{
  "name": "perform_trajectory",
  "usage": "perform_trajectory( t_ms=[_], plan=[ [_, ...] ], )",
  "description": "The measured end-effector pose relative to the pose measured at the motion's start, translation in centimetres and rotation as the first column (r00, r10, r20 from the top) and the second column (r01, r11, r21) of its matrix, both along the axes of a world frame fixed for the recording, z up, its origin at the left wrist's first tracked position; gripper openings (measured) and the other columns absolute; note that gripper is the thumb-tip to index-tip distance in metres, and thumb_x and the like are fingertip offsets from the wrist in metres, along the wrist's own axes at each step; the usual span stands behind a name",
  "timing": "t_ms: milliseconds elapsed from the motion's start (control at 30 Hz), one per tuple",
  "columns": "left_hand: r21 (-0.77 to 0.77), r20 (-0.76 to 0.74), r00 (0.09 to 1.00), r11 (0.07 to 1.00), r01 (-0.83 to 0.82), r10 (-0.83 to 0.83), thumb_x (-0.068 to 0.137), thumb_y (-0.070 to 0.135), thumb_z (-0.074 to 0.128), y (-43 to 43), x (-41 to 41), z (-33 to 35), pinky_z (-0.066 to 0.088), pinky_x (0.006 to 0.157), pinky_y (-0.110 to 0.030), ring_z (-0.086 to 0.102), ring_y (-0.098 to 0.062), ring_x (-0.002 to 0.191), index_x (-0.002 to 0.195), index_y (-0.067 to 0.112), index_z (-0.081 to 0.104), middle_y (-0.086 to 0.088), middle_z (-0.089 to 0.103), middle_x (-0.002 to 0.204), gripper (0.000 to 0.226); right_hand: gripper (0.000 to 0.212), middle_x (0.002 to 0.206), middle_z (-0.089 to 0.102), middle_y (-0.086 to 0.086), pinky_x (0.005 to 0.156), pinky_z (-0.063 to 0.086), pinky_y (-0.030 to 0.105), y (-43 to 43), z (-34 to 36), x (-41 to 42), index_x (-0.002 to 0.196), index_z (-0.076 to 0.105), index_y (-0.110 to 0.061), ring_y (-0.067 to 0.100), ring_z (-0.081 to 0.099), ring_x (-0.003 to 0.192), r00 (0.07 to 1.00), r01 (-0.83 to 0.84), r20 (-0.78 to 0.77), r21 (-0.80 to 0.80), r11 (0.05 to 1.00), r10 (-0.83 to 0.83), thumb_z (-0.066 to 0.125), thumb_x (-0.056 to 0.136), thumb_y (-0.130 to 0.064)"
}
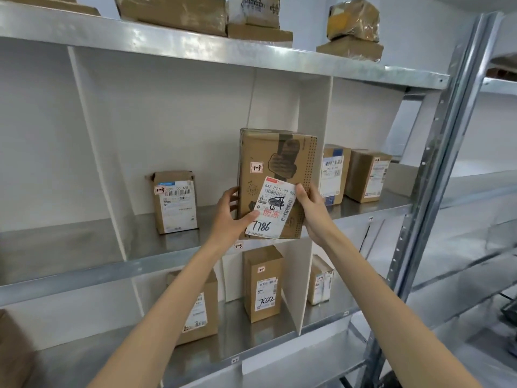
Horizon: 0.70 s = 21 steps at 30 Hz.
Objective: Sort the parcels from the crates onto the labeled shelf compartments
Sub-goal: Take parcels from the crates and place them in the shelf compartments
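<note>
The parcel (275, 175) looks stiff and rather light, so the left hand (233, 212) at its 8 o'clock and the right hand (310, 208) at 4 o'clock clamp its sides well.

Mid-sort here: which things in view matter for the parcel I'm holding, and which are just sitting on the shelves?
In play:
- held parcel, tagged 1-3
- left hand and right hand, gripping it
- shelf-edge tag, reading 1-3
- compartment behind that tag

Just sitting:
- shelved parcel, also tagged 1-3
- parcels right of the divider
- lower-shelf parcels
- top-shelf parcels
</note>
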<state>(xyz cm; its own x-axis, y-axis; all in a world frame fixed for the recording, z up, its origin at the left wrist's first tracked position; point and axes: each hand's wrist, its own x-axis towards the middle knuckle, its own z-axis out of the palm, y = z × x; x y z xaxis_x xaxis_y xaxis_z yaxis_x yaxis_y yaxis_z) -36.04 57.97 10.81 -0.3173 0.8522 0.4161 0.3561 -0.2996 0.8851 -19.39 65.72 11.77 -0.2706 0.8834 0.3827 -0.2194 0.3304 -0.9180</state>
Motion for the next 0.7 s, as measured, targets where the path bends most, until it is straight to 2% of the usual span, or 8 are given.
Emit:
perform_trajectory(
  t_ms=[67, 133, 200, 333, 433, 567, 700],
  plan=[
    [-0.016, -0.003, 1.000, 1.000, -0.020, 0.020, 0.081, 0.016, 0.071, 1.3, -0.1, -0.2, 0.039, 0.062, -0.002, 0.045, -0.006, 0.113, 0.136, 0.020, 0.034, 0.001, 0.049, 0.133, 0.066, 0.030, 0.107, 0.067, -0.011, 0.095, 0.050, 0.037, 1.5, -0.3, -0.4, 0.127, 0.045, -0.028, 0.008, 0.064, 0.099, 0.999, 0.005, 0.033, 0.005, 1.000, -0.005, 0.046, 0.097, -0.034],
    [-0.034, -0.009, 0.999, 0.999, -0.039, 0.039, 0.081, 0.013, 0.071, 2.3, -0.3, -0.7, 0.042, 0.060, 0.001, 0.046, -0.006, 0.111, 0.136, 0.017, 0.034, 0.000, 0.050, 0.132, 0.066, 0.036, 0.104, 0.068, -0.012, 0.085, 0.052, 0.028, 2.8, -0.8, -0.9, 0.132, 0.044, -0.024, 0.003, 0.065, 0.093, 0.998, 0.011, 0.067, 0.027, 1.000, -0.013, 0.045, 0.098, -0.033],
    [-0.042, -0.029, 0.998, 0.997, -0.062, 0.060, 0.081, 0.014, 0.071, 3.2, -0.4, -1.3, 0.041, 0.062, 0.003, 0.044, -0.003, 0.110, 0.136, 0.016, 0.033, -0.001, 0.050, 0.133, 0.066, 0.039, 0.105, 0.068, -0.010, 0.080, 0.051, 0.024, 4.0, -1.4, -1.2, 0.134, 0.044, -0.020, 0.004, 0.065, 0.093, 0.994, 0.021, 0.102, 0.058, 0.998, -0.027, 0.046, 0.097, -0.033],
    [-0.045, -0.102, 0.989, 0.992, -0.116, 0.111, 0.081, 0.022, 0.072, 4.9, -0.6, -2.0, 0.039, 0.071, -0.002, 0.044, -0.002, 0.114, 0.135, 0.020, 0.032, 0.004, 0.049, 0.135, 0.068, 0.037, 0.114, 0.066, -0.002, 0.087, 0.051, 0.032, 6.8, -1.8, -1.2, 0.132, 0.044, -0.019, 0.016, 0.063, 0.103, 0.993, 0.005, 0.118, 0.079, 0.997, -0.015, 0.045, 0.098, -0.032],
    [-0.068, -0.112, 0.985, 0.988, -0.141, 0.133, 0.080, 0.025, 0.073, 6.4, -0.7, -2.1, 0.036, 0.086, -0.014, 0.044, -0.009, 0.125, 0.134, 0.022, 0.031, 0.004, 0.048, 0.136, 0.068, 0.038, 0.115, 0.065, -0.002, 0.082, 0.051, 0.026, 8.5, -2.1, -1.3, 0.134, 0.042, -0.022, 0.014, 0.063, 0.102, 0.991, -0.027, 0.130, 0.085, 0.996, 0.015, 0.044, 0.098, -0.033],
    [-0.077, -0.121, 0.976, 0.978, -0.192, 0.182, 0.080, 0.024, 0.072, 8.5, -0.2, -2.2, 0.034, 0.086, -0.014, 0.042, -0.009, 0.127, 0.131, 0.022, 0.032, 0.004, 0.047, 0.137, 0.065, 0.042, 0.119, 0.063, -0.002, 0.086, 0.050, 0.028, 10.7, -2.2, -1.9, 0.137, 0.040, -0.021, 0.016, 0.061, 0.107, 0.995, -0.019, 0.098, 0.098, 0.995, 0.010, 0.044, 0.098, -0.032],
    [-0.073, -0.112, 0.971, 0.973, -0.218, 0.209, 0.079, 0.022, 0.074, 10.2, -0.3, -2.3, 0.034, 0.089, -0.014, 0.044, -0.013, 0.127, 0.130, 0.021, 0.033, 0.000, 0.047, 0.137, 0.065, 0.040, 0.115, 0.062, -0.007, 0.077, 0.049, 0.010, 12.3, -2.5, -2.5, 0.138, 0.040, -0.019, 0.003, 0.059, 0.102, 0.999, -0.018, 0.049, 0.102, 0.995, 0.013, 0.043, 0.099, -0.027]
  ],
)
